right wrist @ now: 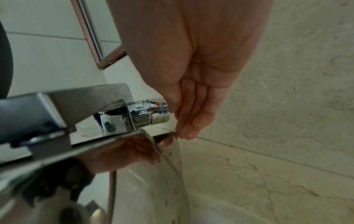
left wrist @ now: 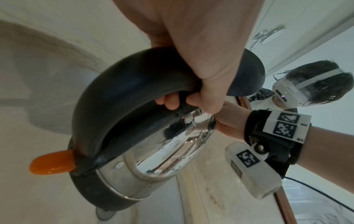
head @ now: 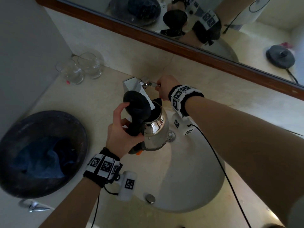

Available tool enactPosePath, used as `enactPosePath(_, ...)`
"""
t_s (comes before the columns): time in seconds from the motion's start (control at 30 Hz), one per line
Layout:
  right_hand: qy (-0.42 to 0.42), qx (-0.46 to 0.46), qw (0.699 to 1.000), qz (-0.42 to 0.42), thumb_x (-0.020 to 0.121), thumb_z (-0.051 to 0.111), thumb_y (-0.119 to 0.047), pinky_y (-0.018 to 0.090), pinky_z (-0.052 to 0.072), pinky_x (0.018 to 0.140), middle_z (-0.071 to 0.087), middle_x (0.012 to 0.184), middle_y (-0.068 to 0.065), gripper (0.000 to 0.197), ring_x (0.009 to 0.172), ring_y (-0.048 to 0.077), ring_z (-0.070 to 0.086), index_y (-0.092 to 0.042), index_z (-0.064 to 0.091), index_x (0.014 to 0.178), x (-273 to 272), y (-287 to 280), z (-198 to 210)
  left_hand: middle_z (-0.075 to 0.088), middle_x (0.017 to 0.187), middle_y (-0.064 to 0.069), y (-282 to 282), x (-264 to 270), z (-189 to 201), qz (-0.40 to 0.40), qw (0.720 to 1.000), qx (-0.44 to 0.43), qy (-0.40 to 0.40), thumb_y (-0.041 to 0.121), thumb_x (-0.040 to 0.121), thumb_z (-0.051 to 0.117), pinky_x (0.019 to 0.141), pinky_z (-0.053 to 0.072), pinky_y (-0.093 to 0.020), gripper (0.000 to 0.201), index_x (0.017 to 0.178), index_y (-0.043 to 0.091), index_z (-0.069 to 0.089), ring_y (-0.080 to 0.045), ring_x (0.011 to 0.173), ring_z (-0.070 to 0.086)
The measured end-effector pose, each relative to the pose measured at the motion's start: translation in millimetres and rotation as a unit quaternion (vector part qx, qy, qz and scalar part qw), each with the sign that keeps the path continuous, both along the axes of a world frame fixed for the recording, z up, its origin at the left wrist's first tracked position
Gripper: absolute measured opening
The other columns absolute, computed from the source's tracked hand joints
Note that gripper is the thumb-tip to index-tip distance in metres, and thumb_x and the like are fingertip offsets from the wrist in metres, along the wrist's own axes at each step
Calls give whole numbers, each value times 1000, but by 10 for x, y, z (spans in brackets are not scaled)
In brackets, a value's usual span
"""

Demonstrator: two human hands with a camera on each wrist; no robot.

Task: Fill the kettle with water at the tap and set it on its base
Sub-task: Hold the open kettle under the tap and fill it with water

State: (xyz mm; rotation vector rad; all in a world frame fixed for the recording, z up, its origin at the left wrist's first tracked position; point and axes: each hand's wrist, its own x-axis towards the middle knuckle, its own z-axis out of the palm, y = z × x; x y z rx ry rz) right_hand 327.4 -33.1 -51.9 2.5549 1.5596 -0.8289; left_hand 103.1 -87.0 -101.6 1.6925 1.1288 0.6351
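The left hand [head: 122, 132] grips the shiny steel kettle's [head: 156, 129] black handle mid-frame; only the right-wrist view shows the right hand's [right wrist: 191, 97] fingers pinching the chrome tap lever [right wrist: 162, 134].

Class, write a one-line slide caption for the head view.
Left hand holds the open kettle under the tap spout while right hand works the lever.

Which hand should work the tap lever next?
Right. The right hand already pinches the chrome tap lever; the left hand grips the steel kettle's black handle under the spout.
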Motion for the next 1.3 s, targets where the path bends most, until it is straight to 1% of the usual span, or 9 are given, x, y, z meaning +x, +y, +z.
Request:
enactPosePath(0.13, 3, 4, 1000, -2, 98, 50, -15, 33, 51, 85, 70, 108, 21, 23, 102, 32, 67, 0, 68, 100, -4, 5, -8, 70, 79, 8, 5, -2, -15, 2, 1000, 0, -2, 13, 58, 91, 60, 58, -20, 100, 133, 44, 31, -8, 69, 69)
enactPosePath(0.37, 5, 2, 1000, -6, 97, 52, -14, 32, 51, 82, 70, 106, 21, 25, 101, 31, 67, 3, 68, 106, 14, 8, -42, 70, 80, 9, -2, 1, -21, 9, 1000, -7, -4, 13, 57, 91, 60, 59, -20, 102, 133, 45, 31, -6, 70, 69)
enactPosePath(0.47, -6, -1, 1000, -3, 97, 52, -15, 30, 45, 74, 63, 92, 16, 25, 97, 31, 65, 2, 68, 105, 3, 19, -55, 71, 78, 7, -3, 2, -18, 9, 1000, -5, -2, 12, 58, 90, 62, 61, -28, 100, 133, 44, 31, -8, 68, 69)
enactPosePath(0.57, -25, -12, 1000, 2, 98, 51, -17, 27, 39, 71, 54, 88, 11, 27, 85, 26, 56, 1, 67, 111, -12, 23, -30, 72, 79, 3, -2, 4, -22, 4, 1000, -9, 1, 12, 59, 89, 62, 62, -36, 99, 133, 44, 31, -12, 65, 69)
enactPosePath(0.67, -32, -14, 999, 10, 98, 50, -18, 27, 38, 71, 56, 91, 13, 29, 88, 28, 57, 1, 66, 114, -35, 12, 11, 72, 79, 1, 1, 5, -29, 1, 1000, -11, -1, 12, 59, 89, 62, 62, -35, 99, 133, 44, 32, -12, 65, 69)
enactPosePath(0.8, -37, 5, 999, 32, 99, 48, -20, 30, 42, 76, 65, 114, 17, 29, 106, 30, 62, -1, 63, 116, -147, -70, 16, 71, 76, 2, 7, 0, -39, -2, 1000, -5, -5, 10, 59, 89, 60, 61, -29, 100, 134, 43, 32, -11, 66, 68)
enactPosePath(1.03, -16, 30, 999, 25, 98, 49, -22, 27, 40, 75, 65, 115, 15, 29, 106, 29, 62, -5, 61, 118, -174, -272, 23, 70, 74, 3, 12, -33, -57, -9, 1000, -5, 6, 10, 57, 88, 62, 61, -32, 99, 130, 48, 32, -12, 63, 69)
enactPosePath(1.17, -1, 147, 989, -12, 94, 49, -25, 31, 50, 78, 68, 103, 10, 29, 96, 27, 63, -9, 64, 113, -239, -468, 131, 71, 70, -2, -9, -111, -68, -21, 1000, 8, 15, 6, 58, 86, 60, 60, -41, 99, 127, 51, 31, -18, 58, 68)
enactPosePath(1.3, -20, 376, 922, 88, 90, 50, -20, 40, 54, 71, 66, 92, 3, 23, 87, 23, 60, -11, 69, 100, -501, -666, 396, 71, 71, 1, -58, -242, -60, -26, 999, 13, 21, 9, 58, 87, 60, 60, -34, 98, 127, 51, 31, -13, 58, 68)
